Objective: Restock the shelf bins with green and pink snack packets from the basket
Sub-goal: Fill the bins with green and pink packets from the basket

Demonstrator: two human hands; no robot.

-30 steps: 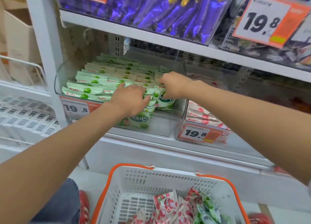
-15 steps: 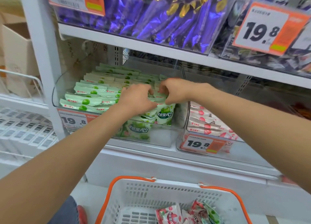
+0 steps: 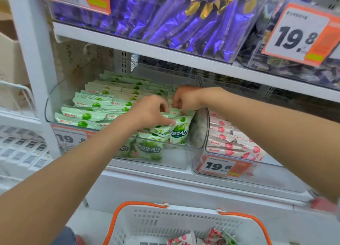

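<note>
A clear shelf bin (image 3: 49, 105) holds rows of green snack packets (image 3: 86, 114). My left hand (image 3: 149, 110) and my right hand (image 3: 185, 97) are both inside its right front corner, fingers curled round the tops of upright green packets (image 3: 179, 130). To the right, a second clear bin (image 3: 266, 171) holds pink packets (image 3: 230, 141). The white basket with orange handles (image 3: 165, 222) stands below, with a few pink and green packets (image 3: 215, 235) in it.
An upper shelf (image 3: 147, 48) with purple packets (image 3: 184, 18) overhangs the bins. Price tags reading 19.8 (image 3: 219, 165) hang on the bin fronts. A white upright post (image 3: 31, 61) borders the green bin on the left. Label strips (image 3: 22, 149) lie at the lower left.
The view has tilted up, so the basket sits lower in frame. Both hands stay in the green bin and have come closer together over the upright packets.
</note>
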